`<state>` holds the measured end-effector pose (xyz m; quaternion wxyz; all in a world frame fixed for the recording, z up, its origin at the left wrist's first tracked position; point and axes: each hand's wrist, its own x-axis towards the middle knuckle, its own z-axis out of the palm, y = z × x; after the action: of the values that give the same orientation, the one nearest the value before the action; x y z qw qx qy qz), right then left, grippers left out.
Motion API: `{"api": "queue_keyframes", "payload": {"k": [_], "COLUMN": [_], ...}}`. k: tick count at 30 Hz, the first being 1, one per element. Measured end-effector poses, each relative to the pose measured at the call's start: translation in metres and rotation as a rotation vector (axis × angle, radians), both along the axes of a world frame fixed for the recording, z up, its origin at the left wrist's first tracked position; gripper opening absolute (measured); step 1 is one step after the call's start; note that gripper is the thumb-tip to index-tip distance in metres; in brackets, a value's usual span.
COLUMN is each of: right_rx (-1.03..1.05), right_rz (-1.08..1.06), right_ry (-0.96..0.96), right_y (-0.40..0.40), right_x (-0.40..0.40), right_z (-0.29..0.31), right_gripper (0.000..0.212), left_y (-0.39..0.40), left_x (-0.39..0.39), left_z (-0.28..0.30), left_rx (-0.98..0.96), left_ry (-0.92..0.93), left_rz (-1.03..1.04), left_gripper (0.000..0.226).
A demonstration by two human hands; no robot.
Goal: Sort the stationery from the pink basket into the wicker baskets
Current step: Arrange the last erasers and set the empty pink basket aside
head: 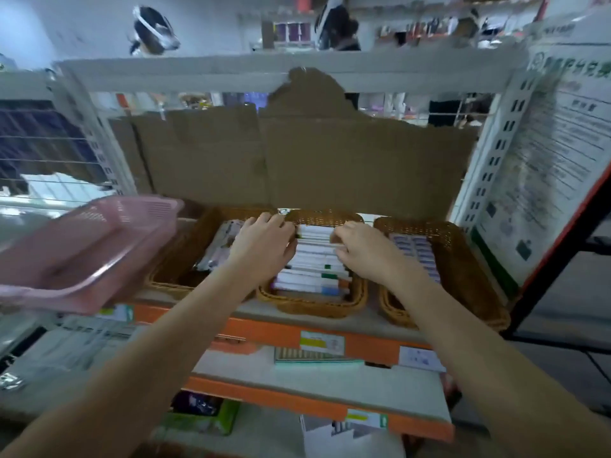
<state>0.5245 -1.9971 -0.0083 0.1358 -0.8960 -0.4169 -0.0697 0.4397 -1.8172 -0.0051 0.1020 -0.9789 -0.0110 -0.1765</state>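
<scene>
Both my arms reach forward over the shelf [330, 320] to the middle wicker basket [314, 305], which stands between two others. My left hand [264, 246] lies over the left rim of that basket, fingers curled down onto the far end of the row of flat white boxes [314, 259] packed inside it; whether the grip actually closes on a box I cannot tell, since the fingertips are hidden. My right hand [367, 251] comes in from the other side, fingers bent and pinching at the edge of one of the white boxes near the back of the row, so that grip is closed on a box.

The left wicker basket [172, 259] holds a few loose packets along its right side, partly hidden by my left wrist. The right wicker basket [463, 259] holds a row of purple-and-white packs [416, 249].

The pink basket [82, 249] sits tilted at the left end of the shelf, just beside the left wicker basket, its open top turned toward me; its contents are too blurred to make out. Brown cardboard [297, 153] stands behind the three wicker baskets.
</scene>
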Motion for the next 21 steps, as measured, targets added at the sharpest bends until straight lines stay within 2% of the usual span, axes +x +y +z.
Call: {"api": "queue_keyframes", "payload": {"k": [6, 14, 21], "right_rx": [0.013, 0.010, -0.053], "right_rz": [0.095, 0.206, 0.276], "right_ry": [-0.008, 0.023, 0.047], "right_y": [0.152, 0.332, 0.428], "right_x": [-0.045, -0.116, -0.126], "right_z": [0.018, 0.013, -0.016], "right_gripper": [0.021, 0.023, 0.028], "left_y": [0.142, 0.308, 0.399], "left_x": [-0.078, -0.154, -0.158], "left_z": [0.018, 0.015, -0.009], "left_rx": [0.125, 0.059, -0.068], "left_ry": [0.021, 0.124, 0.169], "left_rz": [0.207, 0.376, 0.421], "left_gripper": [0.035, 0.032, 0.027]}}
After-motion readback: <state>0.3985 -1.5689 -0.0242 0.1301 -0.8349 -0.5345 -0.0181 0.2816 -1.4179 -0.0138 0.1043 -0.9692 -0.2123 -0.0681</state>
